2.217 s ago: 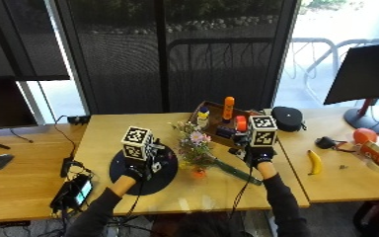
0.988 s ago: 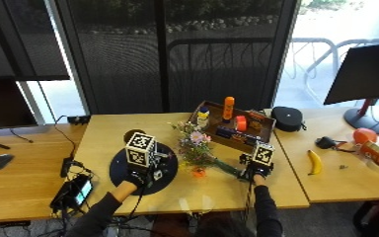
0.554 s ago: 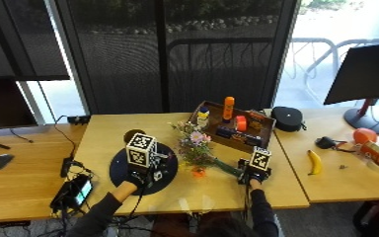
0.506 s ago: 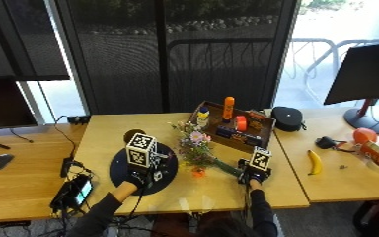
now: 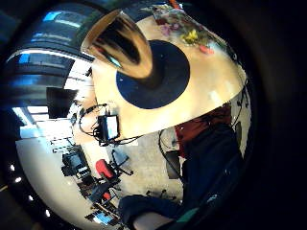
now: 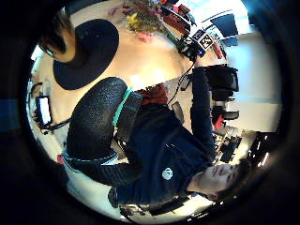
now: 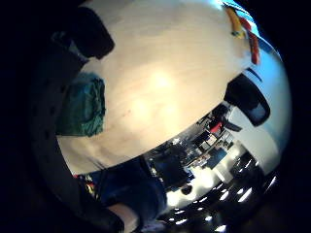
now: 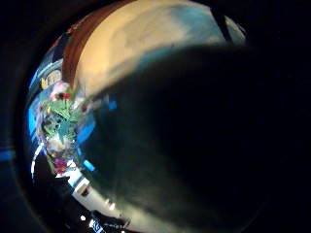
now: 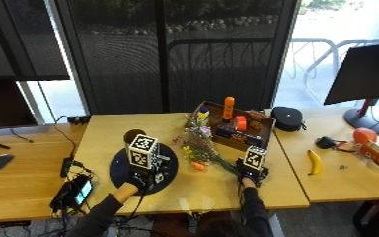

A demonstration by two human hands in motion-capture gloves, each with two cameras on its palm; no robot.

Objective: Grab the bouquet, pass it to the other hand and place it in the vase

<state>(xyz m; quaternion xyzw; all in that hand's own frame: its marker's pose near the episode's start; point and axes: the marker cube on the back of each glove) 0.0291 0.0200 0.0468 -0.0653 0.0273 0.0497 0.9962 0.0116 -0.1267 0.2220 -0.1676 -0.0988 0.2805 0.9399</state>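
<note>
The bouquet (image 9: 199, 145) of mixed flowers lies on the wooden table, its green stems pointing toward the front right. My right hand (image 9: 250, 170) sits on the stem end, and its fingers curl around the green stems (image 7: 85, 109). The blooms (image 8: 58, 121) show past my thumb, which fills most of the right thumb side view. The dark vase (image 9: 135, 135) stands upright at the back of a round black mat (image 9: 120, 170). My left hand (image 9: 143, 175) rests open on that mat, just in front of the vase (image 5: 120, 45), holding nothing.
A wooden tray (image 9: 262, 129) with an orange bottle (image 9: 229, 107) and small items stands behind the bouquet. A banana (image 9: 315, 162) and a black pouch (image 9: 286, 118) lie to the right. A phone with cables (image 9: 76, 191) lies at the front left edge.
My right hand has come from beside the tray toward the table's front and settled on the bouquet's stem end. The left hand, vase and bouquet have stayed put.
</note>
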